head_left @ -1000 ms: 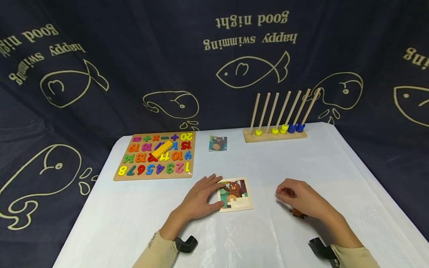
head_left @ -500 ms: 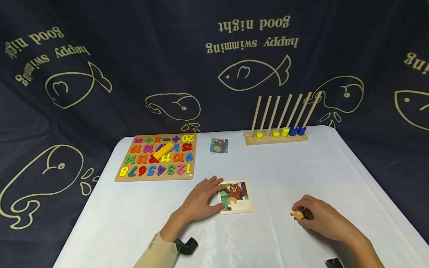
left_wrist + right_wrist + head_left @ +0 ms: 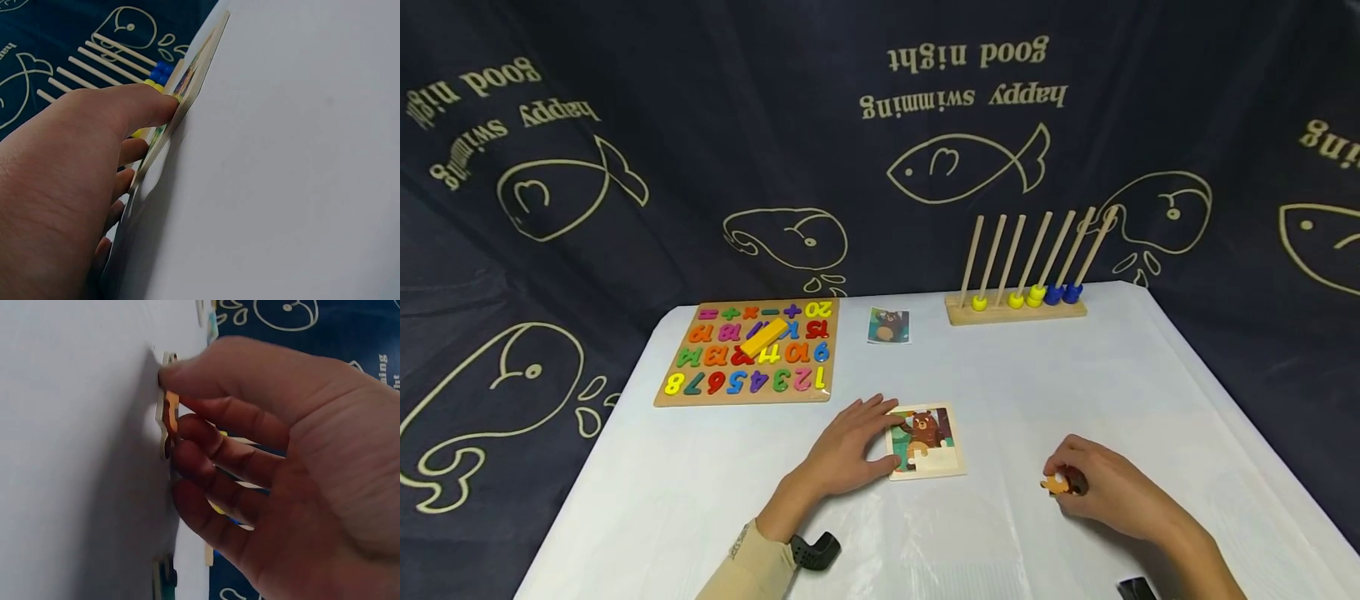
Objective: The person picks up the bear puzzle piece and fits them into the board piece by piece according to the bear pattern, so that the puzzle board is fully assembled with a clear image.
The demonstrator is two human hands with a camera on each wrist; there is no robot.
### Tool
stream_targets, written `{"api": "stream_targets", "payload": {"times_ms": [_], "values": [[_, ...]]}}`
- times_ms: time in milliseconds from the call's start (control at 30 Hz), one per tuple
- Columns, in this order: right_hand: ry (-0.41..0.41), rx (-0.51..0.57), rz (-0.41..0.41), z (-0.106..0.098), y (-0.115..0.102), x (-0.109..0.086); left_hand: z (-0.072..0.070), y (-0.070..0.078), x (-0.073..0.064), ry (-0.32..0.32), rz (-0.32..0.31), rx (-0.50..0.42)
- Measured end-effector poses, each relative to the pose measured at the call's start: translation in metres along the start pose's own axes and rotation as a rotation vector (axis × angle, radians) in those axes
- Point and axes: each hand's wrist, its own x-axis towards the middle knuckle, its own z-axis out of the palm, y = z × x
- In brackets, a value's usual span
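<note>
A wooden jigsaw board point(image 3: 951, 462) with a brown bear picture lies on the white table; pale wood shows bare at its lower right. My left hand point(image 3: 847, 446) rests on the board's left edge, fingers spread and thumb pressing the near side. In the left wrist view the thumb point(image 3: 153, 107) touches the board's rim point(image 3: 199, 81). To the right of the board, my right hand point(image 3: 1108, 487) pinches an orange and brown puzzle piece point(image 3: 1057, 483) between thumb and fingers. The right wrist view has this piece point(image 3: 170, 415) edge-on, close to the table.
Another puzzle piece point(image 3: 161, 581), teal on top, lies near the right hand. A number board point(image 3: 700, 400) with a yellow block point(image 3: 764, 337) across it stands back left. A bear picture card point(image 3: 889, 325) and a bead rack point(image 3: 1015, 312) with upright rods are at the back.
My right hand has moved nearer and slightly right, and the orange and brown puzzle piece now shows between its fingertips. The left hand stays on the board.
</note>
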Motion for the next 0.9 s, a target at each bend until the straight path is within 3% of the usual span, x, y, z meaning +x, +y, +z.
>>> {"api": "stream_targets", "payload": {"times_ms": [200, 467, 900], "values": [[0.042, -0.021, -0.012, 0.0044, -0.0013, 0.0061, -0.002, -0.0013, 0.0007, -0.003, 0.001, 0.004], [0.054, 0.031, -0.031, 0.0067, 0.0059, 0.005, -0.0003, -0.0018, -0.0007, -0.003, -0.006, 0.008], [0.016, -0.037, 0.066, 0.0037, -0.0023, 0.006, -0.0016, 0.0004, -0.0006, -0.014, -0.01, 0.002]]}}
